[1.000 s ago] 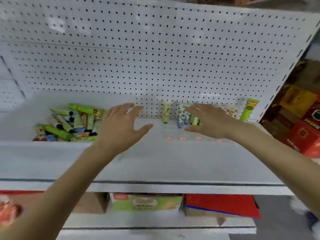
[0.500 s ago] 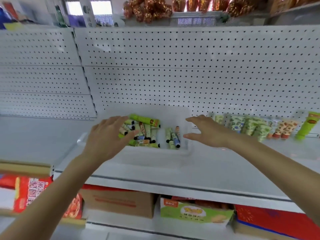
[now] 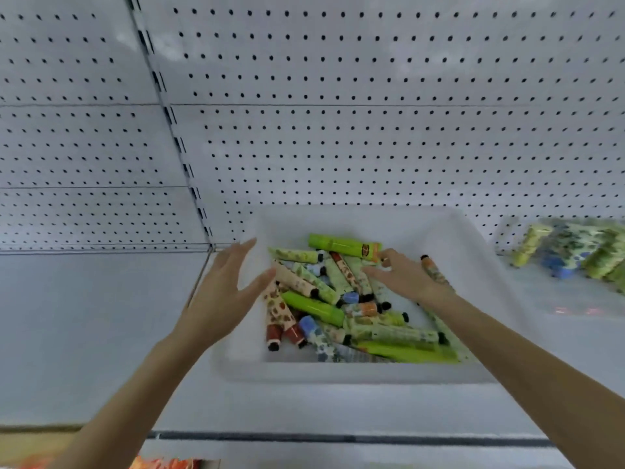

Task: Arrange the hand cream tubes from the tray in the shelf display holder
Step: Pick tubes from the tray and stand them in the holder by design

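Many hand cream tubes [image 3: 338,292] are lying in a tray [image 3: 243,360] on the white shelf [image 3: 84,333], before pegboard [image 3: 372,130]. Left hand [image 3: 223,292] is hovering open, empty, over its rim; right hand [image 3: 402,279] is resting straight-fingered on them — gripping nothing. Rightwards, blurred tubes [image 3: 575,252] are standing, cropped.

A shallow white plastic tray [image 3: 473,258] sits on the white metal shelf [image 3: 84,333] against the white perforated back panel [image 3: 372,130], holding a loose heap of small hand cream tubes [image 3: 324,299] in bright green and floral prints. The left hand [image 3: 230,292] hovers with straight, spread fingers over the tray's left edge, while the right hand [image 3: 402,279] lies palm-down on the heap, fingertips beside the orange end of a long bright green tube [image 3: 341,244]. Farther right, blurred, a row of patterned tubes [image 3: 575,248] stands at the back panel.
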Demonstrator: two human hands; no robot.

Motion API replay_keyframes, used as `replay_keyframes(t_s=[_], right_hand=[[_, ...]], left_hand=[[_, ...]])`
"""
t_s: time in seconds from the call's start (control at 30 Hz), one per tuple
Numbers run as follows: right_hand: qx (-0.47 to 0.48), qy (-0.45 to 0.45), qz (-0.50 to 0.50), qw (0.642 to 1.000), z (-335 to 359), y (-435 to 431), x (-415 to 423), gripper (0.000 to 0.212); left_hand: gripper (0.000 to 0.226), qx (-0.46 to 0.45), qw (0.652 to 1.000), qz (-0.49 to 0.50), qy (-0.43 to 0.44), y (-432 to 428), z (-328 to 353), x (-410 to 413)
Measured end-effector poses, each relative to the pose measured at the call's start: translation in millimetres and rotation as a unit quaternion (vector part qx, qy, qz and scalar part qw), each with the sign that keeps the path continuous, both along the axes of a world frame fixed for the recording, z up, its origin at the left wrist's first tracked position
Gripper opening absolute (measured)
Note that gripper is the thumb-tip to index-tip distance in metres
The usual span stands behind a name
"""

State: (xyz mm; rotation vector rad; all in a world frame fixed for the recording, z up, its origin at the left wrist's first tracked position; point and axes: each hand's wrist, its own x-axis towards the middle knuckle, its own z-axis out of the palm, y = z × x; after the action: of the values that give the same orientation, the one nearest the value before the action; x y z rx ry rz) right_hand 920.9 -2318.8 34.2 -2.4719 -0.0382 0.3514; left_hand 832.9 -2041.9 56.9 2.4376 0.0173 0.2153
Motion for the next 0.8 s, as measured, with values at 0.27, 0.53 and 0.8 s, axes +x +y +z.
replay_keyframes(t_s=[0.27, 0.53, 0.8], right_hand=[[0.258, 0.055, -0.239, 0.934, -37.4, 0.2, 64.2, 0.066], [0.296, 0.083, -0.266, 0.914, -50.5, 2.6, 77.5, 0.056], [0.368, 0.023, -0.192, 0.909, -29.1, 27.1, 58.7, 0.019]], left_hand=[[0.071, -0.024, 0.999, -0.034, 0.023, -0.3, -27.3, 21.3], [0.071, -0.051, 0.998, -0.023, 0.036, -3.0, -18.7, 20.3], [0.072, -0.044, 0.998, -0.019, 0.037, -0.2, -18.3, 22.7]])
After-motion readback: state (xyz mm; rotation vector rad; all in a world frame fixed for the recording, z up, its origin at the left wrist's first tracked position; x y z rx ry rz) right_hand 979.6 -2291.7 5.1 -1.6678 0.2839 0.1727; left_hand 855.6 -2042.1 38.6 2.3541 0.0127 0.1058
